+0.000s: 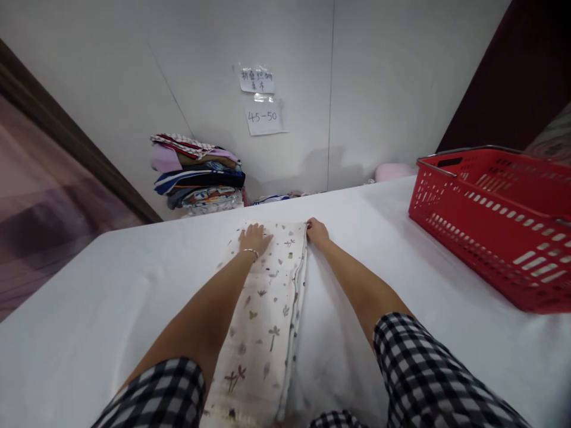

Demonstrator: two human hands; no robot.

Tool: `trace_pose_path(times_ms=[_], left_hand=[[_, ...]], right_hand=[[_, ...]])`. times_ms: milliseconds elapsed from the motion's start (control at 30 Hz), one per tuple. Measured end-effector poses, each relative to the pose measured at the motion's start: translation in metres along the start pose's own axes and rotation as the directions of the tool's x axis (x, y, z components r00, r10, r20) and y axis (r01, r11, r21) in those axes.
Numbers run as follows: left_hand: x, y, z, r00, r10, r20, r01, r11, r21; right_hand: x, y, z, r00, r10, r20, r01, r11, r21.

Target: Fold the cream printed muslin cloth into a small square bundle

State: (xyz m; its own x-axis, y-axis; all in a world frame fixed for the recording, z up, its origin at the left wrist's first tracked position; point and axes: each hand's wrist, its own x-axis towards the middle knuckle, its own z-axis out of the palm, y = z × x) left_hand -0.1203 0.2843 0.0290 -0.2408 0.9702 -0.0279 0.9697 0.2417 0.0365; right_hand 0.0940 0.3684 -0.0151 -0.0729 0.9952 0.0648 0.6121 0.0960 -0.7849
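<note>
A white cloth (265, 309) with small printed plants lies folded in a long strip on the white-covered table (147, 309). Its layers show along the right edge. My left hand (255, 239) rests flat on the strip near its far end, fingers spread, a bracelet at the wrist. At the far right corner of the cloth, my right hand (316, 230) pinches the edge between thumb and fingers. The near end of the strip runs down towards my body, partly behind my left forearm.
A red plastic basket (482, 238) with metal handles stands on the table at the right. Beyond the far edge, a stack of folded fabrics (198, 172) sits against the wall. Two paper signs (265, 117) are taped there. A sheer pink curtain (53, 220) hangs at the left.
</note>
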Motion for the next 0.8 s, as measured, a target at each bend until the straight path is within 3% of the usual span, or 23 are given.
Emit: trace_pose_path(times_ms=[267,467,633,700,800], left_hand=[[0.025,-0.066,0.016,0.990,-0.114,0.081,0.114,0.993,-0.001],[0.023,-0.074,0.022,0.993,-0.098,0.072,0.099,0.995,-0.012],[0.017,-0.052,0.017,0.996,-0.022,-0.088,0.020,1.000,-0.021],[0.015,-0.030,0.009,0.989,0.030,-0.147,-0.041,0.996,-0.076],[0.011,0.017,-0.002,0.986,0.114,-0.119,-0.135,0.973,-0.187]], right_hand=[[0.004,0.009,-0.007,0.997,-0.071,0.012,0.072,0.986,-0.148],[0.001,0.008,-0.011,0.994,-0.098,0.040,0.104,0.975,-0.198],[-0.004,0.001,-0.013,0.990,-0.127,0.065,0.138,0.964,-0.227],[-0.005,0.000,-0.012,0.991,-0.119,0.054,0.129,0.960,-0.249],[-0.005,-0.001,-0.007,0.995,-0.100,0.026,0.103,0.953,-0.286]])
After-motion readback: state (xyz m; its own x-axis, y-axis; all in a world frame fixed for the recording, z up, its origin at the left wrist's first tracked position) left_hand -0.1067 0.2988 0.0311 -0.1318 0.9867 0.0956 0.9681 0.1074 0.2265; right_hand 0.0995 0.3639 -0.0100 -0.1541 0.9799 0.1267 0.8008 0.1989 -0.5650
